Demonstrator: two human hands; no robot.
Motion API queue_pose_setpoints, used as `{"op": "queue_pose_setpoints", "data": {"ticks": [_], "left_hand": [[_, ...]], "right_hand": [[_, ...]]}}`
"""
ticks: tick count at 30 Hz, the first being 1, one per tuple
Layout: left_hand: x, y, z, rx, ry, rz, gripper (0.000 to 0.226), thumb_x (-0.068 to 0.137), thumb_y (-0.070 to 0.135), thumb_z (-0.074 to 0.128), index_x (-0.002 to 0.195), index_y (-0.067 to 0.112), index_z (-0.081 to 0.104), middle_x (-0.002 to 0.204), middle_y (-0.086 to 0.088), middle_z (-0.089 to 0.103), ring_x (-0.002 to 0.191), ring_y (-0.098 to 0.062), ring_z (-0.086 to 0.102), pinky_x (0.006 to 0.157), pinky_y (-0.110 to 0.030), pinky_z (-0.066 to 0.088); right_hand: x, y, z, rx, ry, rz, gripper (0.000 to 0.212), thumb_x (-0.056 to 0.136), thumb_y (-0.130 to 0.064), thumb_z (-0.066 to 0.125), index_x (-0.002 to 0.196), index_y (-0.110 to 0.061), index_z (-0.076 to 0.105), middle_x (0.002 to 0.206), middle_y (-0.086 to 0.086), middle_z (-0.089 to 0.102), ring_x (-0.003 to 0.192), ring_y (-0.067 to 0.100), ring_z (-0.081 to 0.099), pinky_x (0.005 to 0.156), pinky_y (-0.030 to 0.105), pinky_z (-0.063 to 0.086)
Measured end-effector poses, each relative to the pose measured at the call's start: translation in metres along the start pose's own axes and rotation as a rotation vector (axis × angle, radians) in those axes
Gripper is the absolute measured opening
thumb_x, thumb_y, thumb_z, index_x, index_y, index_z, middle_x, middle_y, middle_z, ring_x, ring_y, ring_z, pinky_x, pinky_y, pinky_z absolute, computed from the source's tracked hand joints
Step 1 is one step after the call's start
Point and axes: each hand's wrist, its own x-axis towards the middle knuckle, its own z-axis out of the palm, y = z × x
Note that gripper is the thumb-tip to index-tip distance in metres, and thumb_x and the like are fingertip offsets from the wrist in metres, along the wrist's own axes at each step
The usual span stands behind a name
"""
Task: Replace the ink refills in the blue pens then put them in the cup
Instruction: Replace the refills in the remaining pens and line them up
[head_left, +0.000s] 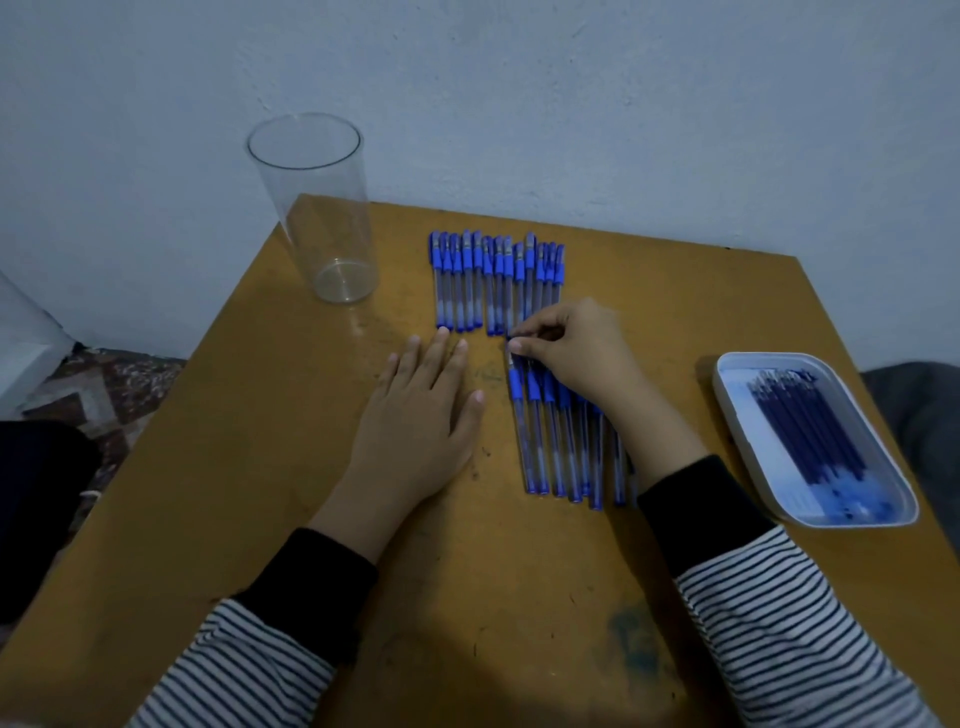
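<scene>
Head view, looking down on a yellow-brown table (467, 597) set against a pale wall (571, 104).

Left hand (421, 410): it lies palm-down on the table top, fingers straight and slightly spread, holding nothing. My fingertips end just short of the far row of blue pens (493, 280).

Right hand (576, 353): the fingers are curled, and thumb and fingertips pinch the cap end of the leftmost pen (522, 415) in the near row of blue pens (556, 452). The pen's barrel lies on the table. My wrist crosses over the right-hand part of this row and hides some of it.

Both rows lie side by side with their blue caps pointing away from me. The far row sits at the middle of the table towards the wall. The near row sits just in front of it, slightly to the right.

Cup (317, 218): clear and tall, it stands upright at the far left corner of the table with nothing in it, well apart from both hands.

White tray (727, 395): at the table's right edge, it holds a bundle of dark blue ink refills (810, 431) laid lengthwise.

Both forearms wear striped sleeves (779, 623) with black cuffs.
</scene>
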Motion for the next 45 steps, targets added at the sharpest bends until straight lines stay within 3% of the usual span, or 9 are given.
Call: {"op": "queue_pose_setpoints", "data": {"ticks": [9, 12, 16, 20, 23, 29, 33, 37, 45], "left_hand": [[0.011, -0.002, -0.007, -0.166, 0.096, 0.005, 0.062, 0.105, 0.041, 0.04, 0.16, 0.022, 0.019, 0.168, 0.001, 0.009, 0.155, -0.017, 0.002, 0.119, -0.027, -0.004], [0.031, -0.006, -0.009, -0.205, 0.111, 0.024, 0.059, 0.107, 0.037, 0.039, 0.16, 0.021, 0.021, 0.168, 0.001, 0.01, 0.155, -0.017, 0.002, 0.117, -0.025, -0.006], [0.06, -0.006, -0.009, -0.2, 0.107, 0.048, 0.056, 0.108, 0.036, 0.035, 0.16, 0.02, 0.022, 0.168, -0.001, 0.012, 0.155, -0.019, 0.003, 0.12, -0.028, -0.004], [0.08, -0.001, -0.008, -0.187, 0.104, 0.057, 0.056, 0.108, 0.037, 0.033, 0.16, 0.02, 0.02, 0.168, -0.003, 0.012, 0.155, -0.021, 0.002, 0.121, -0.032, -0.002], [0.086, -0.002, -0.004, -0.142, 0.068, 0.062, 0.059, 0.108, 0.042, 0.03, 0.161, 0.02, 0.017, 0.169, 0.0, 0.008, 0.155, -0.019, 0.0, 0.122, -0.033, -0.001], [0.089, -0.005, -0.003, -0.121, 0.023, 0.061, 0.06, 0.107, 0.045, 0.028, 0.161, 0.021, 0.017, 0.168, 0.003, 0.008, 0.155, -0.018, 0.0, 0.123, -0.031, -0.001], [0.087, -0.005, -0.001, -0.125, 0.029, 0.058, 0.06, 0.107, 0.045, 0.03, 0.161, 0.021, 0.018, 0.168, 0.004, 0.008, 0.155, -0.017, -0.001, 0.123, -0.031, 0.0], [0.087, -0.004, -0.002, -0.135, 0.03, 0.055, 0.059, 0.107, 0.045, 0.03, 0.16, 0.021, 0.018, 0.168, 0.005, 0.009, 0.155, -0.016, -0.001, 0.123, -0.031, 0.001], [0.086, -0.004, -0.005, -0.144, 0.026, 0.052, 0.057, 0.108, 0.042, 0.03, 0.16, 0.021, 0.018, 0.168, 0.004, 0.008, 0.155, -0.017, -0.002, 0.123, -0.032, 0.002]], "right_hand": [[0.003, 0.011, -0.015, 0.141, 0.101, -0.019, 0.012, 0.091, -0.022, 0.07, 0.102, -0.019, 0.075, 0.091, -0.008, 0.068, 0.084, 0.003, 0.062, 0.07, 0.013, 0.046], [0.015, 0.023, -0.021, 0.237, 0.16, 0.064, 0.017, 0.092, -0.018, 0.069, 0.108, -0.015, 0.073, 0.098, -0.002, 0.071, 0.092, 0.01, 0.064, 0.079, 0.022, 0.051], [0.03, 0.035, -0.026, 0.333, 0.16, 0.194, 0.017, 0.093, -0.016, 0.067, 0.109, -0.017, 0.074, 0.097, 0.001, 0.071, 0.088, 0.012, 0.061, 0.071, 0.021, 0.048], [0.038, 0.037, -0.024, 0.4, 0.112, 0.246, 0.02, 0.092, -0.014, 0.068, 0.111, -0.014, 0.074, 0.087, -0.003, 0.069, 0.082, 0.011, 0.059, 0.073, 0.025, 0.05], [0.042, 0.036, -0.021, 0.406, 0.104, 0.252, 0.023, 0.089, -0.017, 0.072, 0.112, -0.015, 0.074, 0.097, 0.0, 0.071, 0.089, 0.013, 0.063, 0.082, 0.03, 0.053], [0.044, 0.039, -0.015, 0.372, 0.107, 0.222, 0.023, 0.086, -0.013, 0.075, 0.109, -0.014, 0.075, 0.092, -0.001, 0.071, 0.082, 0.009, 0.064, 0.069, 0.013, 0.051], [0.043, 0.041, -0.017, 0.411, 0.125, 0.235, 0.017, 0.086, -0.012, 0.075, 0.103, -0.014, 0.076, 0.095, 0.0, 0.072, 0.089, 0.013, 0.066, 0.08, 0.023, 0.055], [0.042, 0.038, -0.017, 0.337, 0.131, 0.203, 0.019, 0.086, -0.013, 0.075, 0.105, -0.015, 0.075, 0.089, -0.005, 0.067, 0.079, 0.004, 0.06, 0.065, 0.008, 0.048], [0.036, 0.037, -0.025, 0.283, 0.129, 0.227, 0.023, 0.088, -0.011, 0.072, 0.111, -0.016, 0.072, 0.098, -0.001, 0.068, 0.082, 0.005, 0.06, 0.069, 0.014, 0.049]]}}
